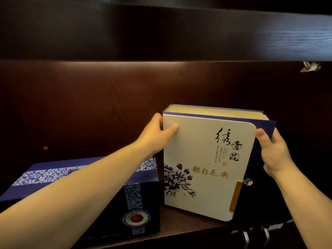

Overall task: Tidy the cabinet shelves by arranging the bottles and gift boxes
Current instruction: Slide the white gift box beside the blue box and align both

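A white gift box (pixel 206 159) with blue flowers, black and gold lettering and a blue spine stands upright on the dark wooden shelf (pixel 188 225), tilted slightly. My left hand (pixel 154 135) grips its upper left edge, thumb on the front face. My right hand (pixel 274 151) holds its upper right edge, thumb at the front corner. A dark blue gift box (pixel 138 200) with white-patterned bands and a round emblem lies flat to the left, touching or nearly touching the white box; my left forearm crosses above it.
The shelf above (pixel 161 33) hangs low over the white box. A dark back panel (pixel 89 105) closes the compartment. A small pale object (pixel 310 67) hangs under the upper shelf at the right. Metal handles (pixel 255 234) show below the shelf's front edge.
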